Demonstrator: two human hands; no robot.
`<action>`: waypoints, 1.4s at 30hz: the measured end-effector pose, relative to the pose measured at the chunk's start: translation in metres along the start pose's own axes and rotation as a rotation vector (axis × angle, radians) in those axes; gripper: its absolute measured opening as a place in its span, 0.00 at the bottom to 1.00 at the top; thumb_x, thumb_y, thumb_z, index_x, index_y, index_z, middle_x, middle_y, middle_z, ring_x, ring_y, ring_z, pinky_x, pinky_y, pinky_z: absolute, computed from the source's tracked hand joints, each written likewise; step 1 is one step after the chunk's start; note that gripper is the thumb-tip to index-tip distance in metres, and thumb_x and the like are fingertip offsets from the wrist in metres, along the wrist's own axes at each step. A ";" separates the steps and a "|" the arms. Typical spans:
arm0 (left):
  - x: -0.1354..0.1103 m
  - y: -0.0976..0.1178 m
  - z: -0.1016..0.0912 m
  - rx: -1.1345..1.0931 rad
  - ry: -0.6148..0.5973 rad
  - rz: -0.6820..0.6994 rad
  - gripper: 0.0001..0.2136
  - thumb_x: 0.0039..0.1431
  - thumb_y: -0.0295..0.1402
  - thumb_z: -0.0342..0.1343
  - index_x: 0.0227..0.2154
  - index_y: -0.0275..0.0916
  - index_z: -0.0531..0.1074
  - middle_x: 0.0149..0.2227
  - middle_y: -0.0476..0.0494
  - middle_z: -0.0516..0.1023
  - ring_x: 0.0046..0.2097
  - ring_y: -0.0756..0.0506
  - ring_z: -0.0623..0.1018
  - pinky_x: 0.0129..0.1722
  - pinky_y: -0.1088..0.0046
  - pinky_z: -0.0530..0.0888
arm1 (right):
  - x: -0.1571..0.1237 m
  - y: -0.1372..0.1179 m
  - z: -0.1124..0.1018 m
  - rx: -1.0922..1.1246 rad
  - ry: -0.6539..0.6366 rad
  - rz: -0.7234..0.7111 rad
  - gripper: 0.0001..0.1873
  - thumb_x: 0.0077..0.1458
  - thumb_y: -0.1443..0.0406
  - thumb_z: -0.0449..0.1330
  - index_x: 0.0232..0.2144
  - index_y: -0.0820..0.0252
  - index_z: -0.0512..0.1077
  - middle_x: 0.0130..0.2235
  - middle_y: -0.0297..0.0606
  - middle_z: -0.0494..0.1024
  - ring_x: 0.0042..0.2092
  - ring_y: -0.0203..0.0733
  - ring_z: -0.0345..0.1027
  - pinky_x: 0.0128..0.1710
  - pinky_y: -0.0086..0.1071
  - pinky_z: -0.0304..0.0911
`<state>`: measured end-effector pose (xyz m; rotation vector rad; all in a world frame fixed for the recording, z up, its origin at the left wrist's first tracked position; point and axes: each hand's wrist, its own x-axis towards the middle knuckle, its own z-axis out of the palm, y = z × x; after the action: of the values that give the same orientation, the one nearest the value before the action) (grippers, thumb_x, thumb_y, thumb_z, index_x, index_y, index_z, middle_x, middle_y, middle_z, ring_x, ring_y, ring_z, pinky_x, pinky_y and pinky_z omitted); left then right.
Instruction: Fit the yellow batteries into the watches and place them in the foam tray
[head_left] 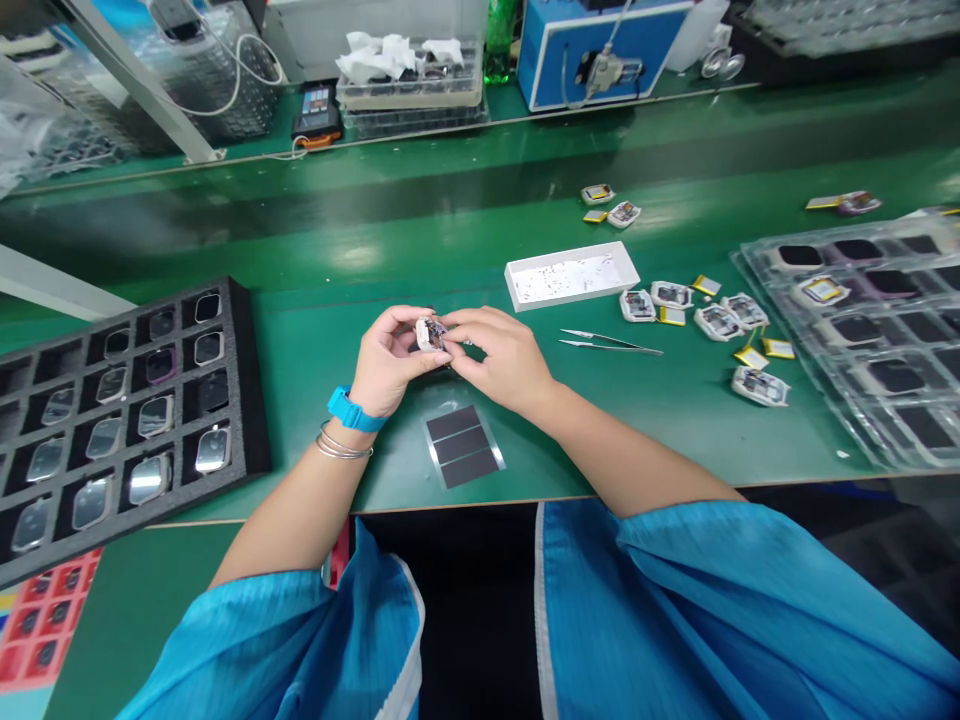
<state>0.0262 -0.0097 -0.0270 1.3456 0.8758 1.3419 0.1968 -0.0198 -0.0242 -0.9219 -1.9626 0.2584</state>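
Observation:
My left hand (390, 358) is closed around a small white smartwatch case (430, 336), its open side with the inner parts turned up. The fingertips of my right hand (504, 358) are pinched at the case's right side; whether they grip the case or a small part on it is hidden. Just below my hands lies a sheet with dark rectangular strips (465, 446). A pair of tweezers (611, 343) rests to the right of my right hand, and behind it stands a shallow white box (572, 276) with tiny dark bits in it.
On the left, a black foam tray (251, 400) holds several watch cases. Opened watch cases (718, 321) with yellow-edged batteries (778, 348) lie on the right, beside stacked clear plastic trays (840, 400). A blue machine (555, 60) stands on the back shelf.

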 end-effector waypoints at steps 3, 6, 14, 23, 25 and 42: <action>0.000 0.002 -0.001 -0.058 -0.017 -0.066 0.27 0.33 0.36 0.78 0.39 0.43 0.75 0.39 0.48 0.79 0.42 0.46 0.80 0.46 0.67 0.78 | 0.004 -0.001 -0.006 -0.034 0.020 -0.021 0.08 0.60 0.68 0.56 0.31 0.55 0.74 0.43 0.38 0.82 0.44 0.44 0.76 0.49 0.43 0.71; 0.000 0.006 -0.003 -0.170 -0.068 -0.192 0.27 0.37 0.36 0.77 0.42 0.45 0.74 0.41 0.48 0.79 0.44 0.44 0.81 0.44 0.67 0.79 | 0.013 0.015 -0.033 -0.123 0.089 0.080 0.09 0.62 0.67 0.54 0.33 0.54 0.73 0.42 0.39 0.81 0.46 0.46 0.74 0.50 0.44 0.69; 0.000 0.008 -0.005 -0.260 -0.134 -0.293 0.26 0.41 0.38 0.75 0.44 0.45 0.71 0.44 0.47 0.80 0.48 0.40 0.82 0.46 0.62 0.81 | 0.022 0.064 -0.074 -0.193 0.189 0.435 0.09 0.52 0.70 0.61 0.37 0.60 0.76 0.41 0.43 0.80 0.45 0.50 0.73 0.53 0.50 0.67; -0.001 0.015 0.000 -0.334 -0.103 -0.334 0.26 0.36 0.33 0.77 0.40 0.41 0.74 0.39 0.47 0.83 0.38 0.47 0.82 0.37 0.73 0.81 | 0.013 -0.006 -0.015 0.462 -0.009 0.470 0.05 0.51 0.64 0.63 0.28 0.60 0.76 0.31 0.35 0.82 0.32 0.37 0.75 0.35 0.32 0.71; -0.002 0.016 0.002 -0.349 -0.096 -0.341 0.25 0.35 0.32 0.77 0.39 0.41 0.74 0.38 0.47 0.83 0.37 0.48 0.82 0.36 0.74 0.81 | 0.012 -0.006 -0.016 0.450 -0.002 0.480 0.04 0.51 0.64 0.64 0.28 0.60 0.76 0.31 0.35 0.82 0.32 0.38 0.75 0.35 0.32 0.71; -0.003 0.013 0.004 -0.283 -0.021 -0.381 0.28 0.32 0.34 0.77 0.40 0.40 0.74 0.36 0.48 0.81 0.36 0.48 0.81 0.37 0.71 0.81 | 0.007 -0.003 -0.013 -0.052 -0.126 0.177 0.07 0.59 0.69 0.57 0.31 0.58 0.74 0.36 0.40 0.82 0.40 0.45 0.74 0.44 0.38 0.66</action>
<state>0.0276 -0.0160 -0.0144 0.9187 0.8422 1.1028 0.2042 -0.0196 -0.0110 -1.1397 -2.0128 0.3758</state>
